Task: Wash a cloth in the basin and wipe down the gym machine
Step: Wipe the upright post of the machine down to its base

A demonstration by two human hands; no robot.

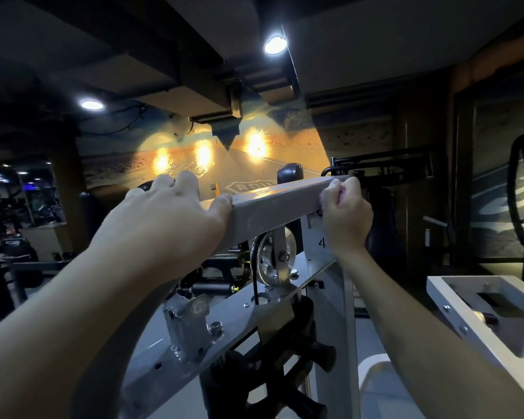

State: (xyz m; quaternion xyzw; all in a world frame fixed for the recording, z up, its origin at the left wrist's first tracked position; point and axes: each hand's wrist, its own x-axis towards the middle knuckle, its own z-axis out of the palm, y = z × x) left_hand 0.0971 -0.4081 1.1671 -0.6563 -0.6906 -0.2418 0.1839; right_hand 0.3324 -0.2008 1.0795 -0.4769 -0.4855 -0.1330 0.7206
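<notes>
Left hand point(176, 207) grasps the grey top beam point(273, 204) of the gym machine; right hand point(347, 207) pinches a barely visible cloth point(341, 193) against the beam's end.

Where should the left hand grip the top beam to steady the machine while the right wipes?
Grip the grey square beam from above near its left end, as the left hand does: fingers over the far edge, thumb on the near face. Its flat sides suit it; the right hand works the other end.
</notes>
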